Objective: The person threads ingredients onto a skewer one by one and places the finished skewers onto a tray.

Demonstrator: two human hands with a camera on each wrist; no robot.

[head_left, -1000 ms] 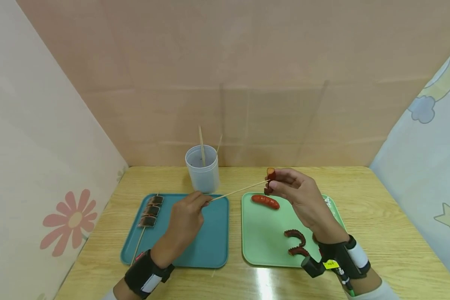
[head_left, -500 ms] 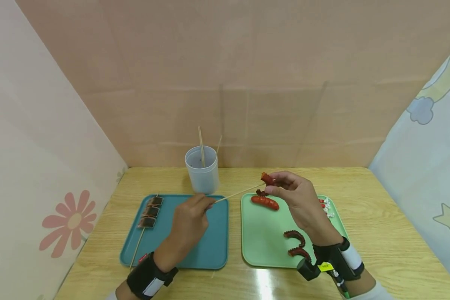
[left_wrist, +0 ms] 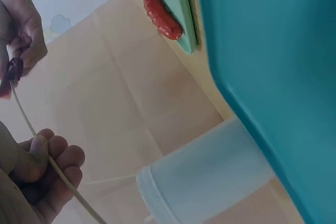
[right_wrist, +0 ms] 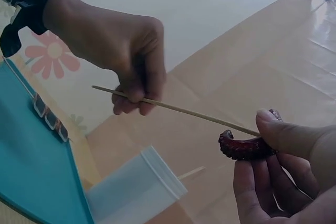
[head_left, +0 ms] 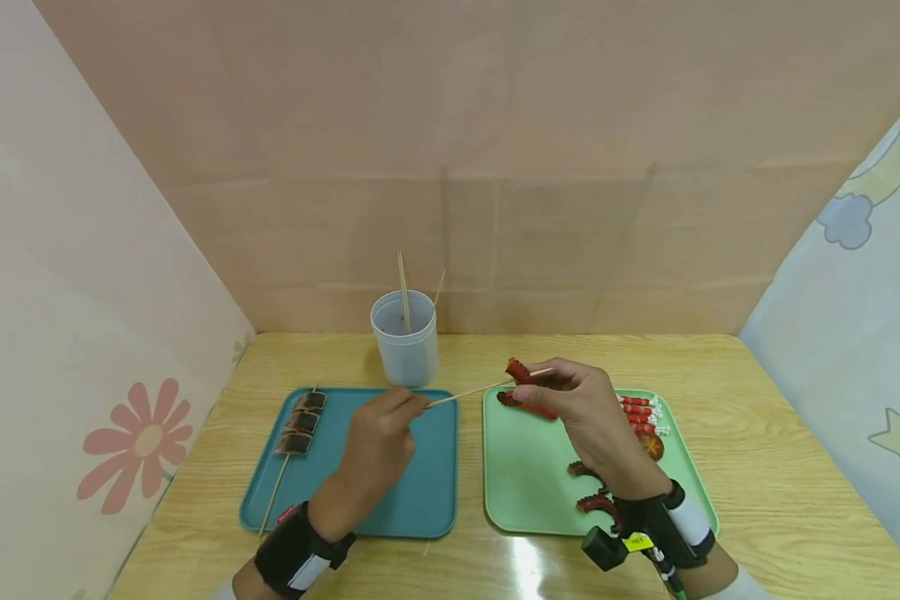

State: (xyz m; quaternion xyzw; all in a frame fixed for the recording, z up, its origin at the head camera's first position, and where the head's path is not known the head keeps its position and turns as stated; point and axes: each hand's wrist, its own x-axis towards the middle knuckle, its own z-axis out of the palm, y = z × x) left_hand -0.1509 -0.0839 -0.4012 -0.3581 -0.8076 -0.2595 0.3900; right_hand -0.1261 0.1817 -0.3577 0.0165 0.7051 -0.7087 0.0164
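My left hand [head_left: 375, 450] holds a thin wooden skewer [head_left: 461, 395] between thumb and fingers over the blue tray [head_left: 420, 500]. The skewer points right, to a dark red octopus tentacle [head_left: 518, 370] that my right hand [head_left: 585, 417] pinches above the green tray [head_left: 521, 492]. In the head view the skewer's tip shows beyond the tentacle, by the right fingers. The right wrist view shows the curled, suckered tentacle [right_wrist: 244, 148] between thumb and fingers, where the skewer meets it. Below it lies a red scored sausage [head_left: 546, 412], partly covered.
More tentacles [head_left: 598, 503] lie on the green tray, with red-and-white pieces [head_left: 637, 404] and a round brown piece [head_left: 652, 447] at its right side. On the blue tray lies a skewer of dark squares [head_left: 300, 422]. Behind stands a white cup [head_left: 411, 354] holding several skewers.
My right hand has moved left and down with the tentacle, along the skewer, whose tip now shows past it. More of the red-and-white pieces are uncovered. The left hand has shifted slightly right.
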